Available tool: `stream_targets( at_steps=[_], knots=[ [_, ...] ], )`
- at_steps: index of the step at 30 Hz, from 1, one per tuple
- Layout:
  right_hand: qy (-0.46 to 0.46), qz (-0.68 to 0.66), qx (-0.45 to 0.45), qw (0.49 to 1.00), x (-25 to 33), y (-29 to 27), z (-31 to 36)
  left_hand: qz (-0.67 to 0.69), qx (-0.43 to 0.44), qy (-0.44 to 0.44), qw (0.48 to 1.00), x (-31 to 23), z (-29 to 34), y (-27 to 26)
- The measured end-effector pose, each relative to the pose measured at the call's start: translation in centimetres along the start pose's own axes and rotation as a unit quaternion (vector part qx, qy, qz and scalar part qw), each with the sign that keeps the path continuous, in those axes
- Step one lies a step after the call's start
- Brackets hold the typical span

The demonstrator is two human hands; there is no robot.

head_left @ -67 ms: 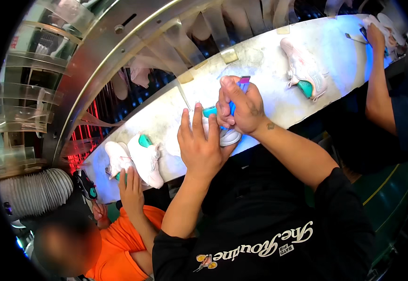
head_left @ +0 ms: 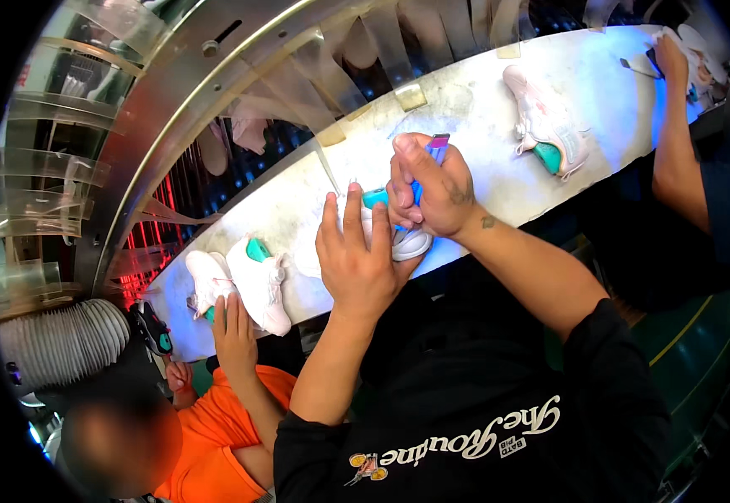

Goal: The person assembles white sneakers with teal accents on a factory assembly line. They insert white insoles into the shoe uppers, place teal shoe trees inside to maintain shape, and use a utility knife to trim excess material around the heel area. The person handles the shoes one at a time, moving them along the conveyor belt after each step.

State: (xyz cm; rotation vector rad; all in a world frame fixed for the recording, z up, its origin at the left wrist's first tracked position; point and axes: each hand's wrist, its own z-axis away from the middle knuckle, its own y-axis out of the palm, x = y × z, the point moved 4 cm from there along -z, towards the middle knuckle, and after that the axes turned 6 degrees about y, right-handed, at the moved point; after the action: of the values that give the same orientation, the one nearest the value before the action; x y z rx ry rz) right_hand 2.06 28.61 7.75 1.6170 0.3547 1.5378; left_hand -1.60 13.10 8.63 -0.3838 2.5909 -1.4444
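Note:
A white shoe (head_left: 415, 244) with a teal patch (head_left: 374, 198) lies on the pale work surface in front of me, mostly covered by my hands. My left hand (head_left: 360, 267) spans it, long fingers spread across the upper and thumb at the near side, holding it against the surface. Above its right part, my right hand (head_left: 440, 189) is closed around a slim blue handle (head_left: 437, 153) with a dark maroon end sticking up. The lower end of that tool is hidden, so its kind does not show.
White shoes (head_left: 257, 285) lie left, where a co-worker's hand (head_left: 235, 331) touches one. Another white shoe (head_left: 547, 126) lies to the right. Clear hanging strips (head_left: 319, 71) and a metal frame border the far side. Another person's hand (head_left: 672, 63) works at far right.
The co-worker's hand at left has shifted slightly. My own hands stay almost in place, with the tool still in my right hand.

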Motion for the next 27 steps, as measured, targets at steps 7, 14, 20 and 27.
stream_targets(
  at_steps=[7, 14, 20, 27],
  knots=[
    [0.179, 0.241, 0.059, 0.952, 1.2, -1.6, -2.6, 0.024, -0.040, 0.020, 0.999, 0.2, 0.9, 0.6],
    [0.018, -0.176, -0.140, 0.974, -1.8, -3.6, 2.5, 0.023, -0.033, 0.033, 0.999, 0.2, 0.6, 0.9],
    [0.002, -0.159, 0.027, 0.987, -2.5, -3.7, 4.2, 0.020, -0.013, 0.072, 0.997, 0.7, 1.8, 0.7],
    [0.060, 0.216, 0.012, 0.974, 2.3, -3.2, 3.2, 0.087, -0.038, 0.082, 0.992, 1.0, 4.4, -0.2]
  ],
)
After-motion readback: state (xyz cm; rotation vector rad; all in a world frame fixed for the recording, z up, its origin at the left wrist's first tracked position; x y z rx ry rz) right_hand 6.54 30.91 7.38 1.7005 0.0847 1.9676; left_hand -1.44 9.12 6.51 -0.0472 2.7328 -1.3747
